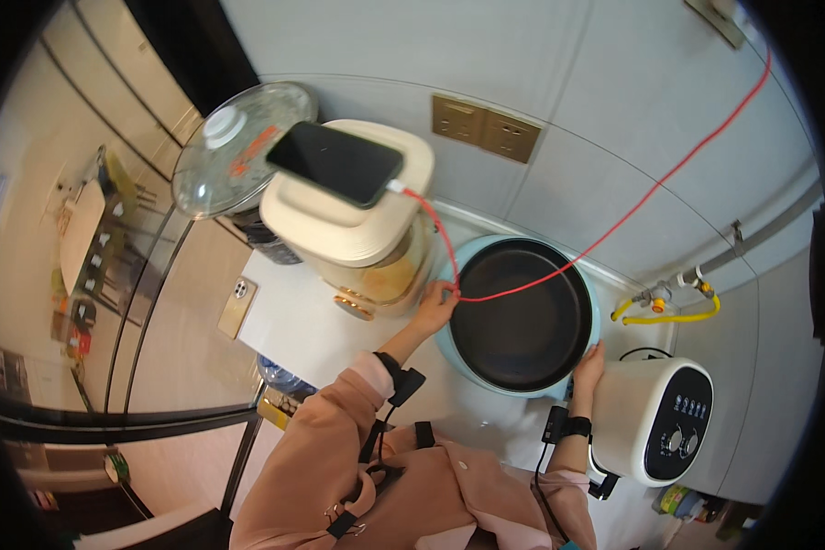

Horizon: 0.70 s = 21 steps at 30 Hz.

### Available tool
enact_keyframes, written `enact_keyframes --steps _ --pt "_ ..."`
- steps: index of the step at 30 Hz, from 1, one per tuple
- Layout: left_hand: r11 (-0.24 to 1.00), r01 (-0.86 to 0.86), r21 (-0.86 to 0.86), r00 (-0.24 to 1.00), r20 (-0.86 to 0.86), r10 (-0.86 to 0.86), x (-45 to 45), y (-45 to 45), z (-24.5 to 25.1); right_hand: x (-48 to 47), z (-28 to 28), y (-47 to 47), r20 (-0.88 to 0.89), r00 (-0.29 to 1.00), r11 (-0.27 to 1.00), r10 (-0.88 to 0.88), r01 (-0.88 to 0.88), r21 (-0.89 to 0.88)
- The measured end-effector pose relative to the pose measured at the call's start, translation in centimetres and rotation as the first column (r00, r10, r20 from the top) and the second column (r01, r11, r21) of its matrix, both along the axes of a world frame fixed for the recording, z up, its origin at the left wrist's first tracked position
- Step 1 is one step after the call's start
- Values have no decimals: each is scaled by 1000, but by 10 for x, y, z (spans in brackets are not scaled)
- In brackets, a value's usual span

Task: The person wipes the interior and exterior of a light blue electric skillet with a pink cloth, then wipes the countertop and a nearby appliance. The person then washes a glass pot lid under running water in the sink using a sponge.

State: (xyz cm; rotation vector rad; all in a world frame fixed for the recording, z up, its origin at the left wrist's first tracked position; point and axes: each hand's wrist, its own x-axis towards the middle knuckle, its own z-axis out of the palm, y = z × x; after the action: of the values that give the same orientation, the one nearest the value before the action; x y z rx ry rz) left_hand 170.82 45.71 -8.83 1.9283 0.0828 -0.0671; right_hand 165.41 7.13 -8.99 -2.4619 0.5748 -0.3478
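Observation:
A round electric skillet [522, 316] with a light-blue body and a black interior sits on the white counter before me. My left hand [441, 306] is at its left rim, where a red charging cable [505, 295] bends sharply at the fingertips. How much of the rim and how much of the cable those fingers grip is partly hidden. On the lower right side, my right hand [589, 368] grips the skillet's edge, its fingertips around the outer wall. Nothing lies inside the skillet, but the cable crosses above it.
A black phone [337, 161], plugged into the cable, rests on a cream-lidded appliance [364, 234]. Behind it stands a pot with a glass lid [240, 151]. At right are a white appliance with dials [650, 419] and a yellow gas hose [674, 318]. Wall sockets [486, 128] are above.

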Motion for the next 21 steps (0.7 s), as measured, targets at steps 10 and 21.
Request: enact_keyframes --steps 10,21 --pt "952 231 203 963 90 -253 -74 37 62 -7 54 43 19 998 960 55 -48 -275" --pt "979 -114 -167 993 -48 108 -184 183 153 -26 213 255 585 472 714 660 -636 -292"
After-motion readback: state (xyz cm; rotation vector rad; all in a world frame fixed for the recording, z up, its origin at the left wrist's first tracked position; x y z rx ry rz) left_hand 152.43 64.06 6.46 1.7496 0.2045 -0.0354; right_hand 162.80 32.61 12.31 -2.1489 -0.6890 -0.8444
